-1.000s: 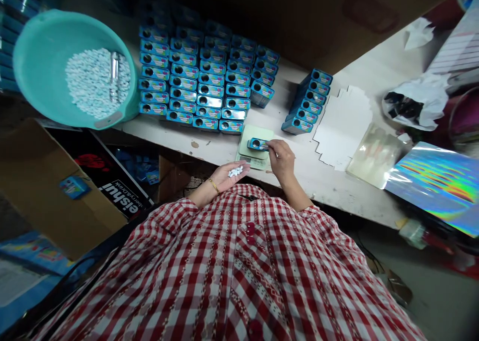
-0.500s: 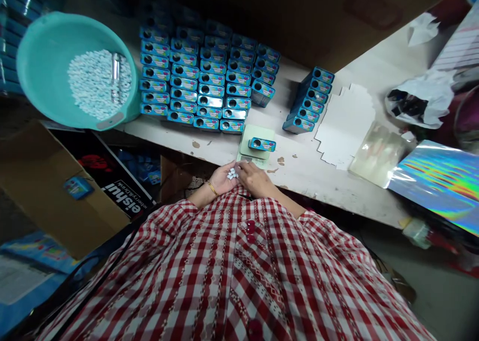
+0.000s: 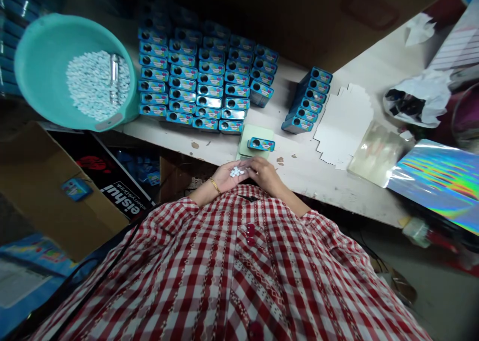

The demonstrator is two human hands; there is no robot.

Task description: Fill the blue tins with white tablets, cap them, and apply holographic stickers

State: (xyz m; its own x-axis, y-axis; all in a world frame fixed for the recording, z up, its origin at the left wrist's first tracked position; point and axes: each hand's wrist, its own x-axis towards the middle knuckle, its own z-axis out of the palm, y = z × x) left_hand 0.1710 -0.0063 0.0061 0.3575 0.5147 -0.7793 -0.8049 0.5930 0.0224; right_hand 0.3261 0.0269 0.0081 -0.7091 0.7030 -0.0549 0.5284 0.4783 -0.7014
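At ten o'clock from the centre, a turquoise basin (image 3: 37, 61) holds pale pellets (image 3: 86, 89) and a shiny metal tube (image 3: 114, 79). At nine o'clock stands a brown carton (image 3: 41, 191), one blue tin (image 3: 76, 188) lying against its panel; a black box (image 3: 86, 154) with white lettering is just to its right. At eleven o'clock, rows of blue tins (image 3: 183, 83) stand upright and close together on the white worktop (image 3: 179, 144), each showing a dark round spot on top.

Near the centre, the left hand (image 3: 223, 178) lies palm up, flat and spread, with a small heap of loose pellets (image 3: 235, 172) on it. The right hand (image 3: 266, 176) bends its fingers over the left hand's fingertips, just beside that heap; whether it pinches a pellet I cannot tell. Directly at twelve o'clock from the right hand, a single tin (image 3: 261, 144) rests on a pale green scale (image 3: 258, 132), apart from both hands.

At two o'clock stands a short line of tins (image 3: 305, 105), then a white card (image 3: 344, 124) lying flat and a white bag (image 3: 436, 94) with dark contents. At three o'clock lies a rainbow-sheened sheet (image 3: 441, 181).
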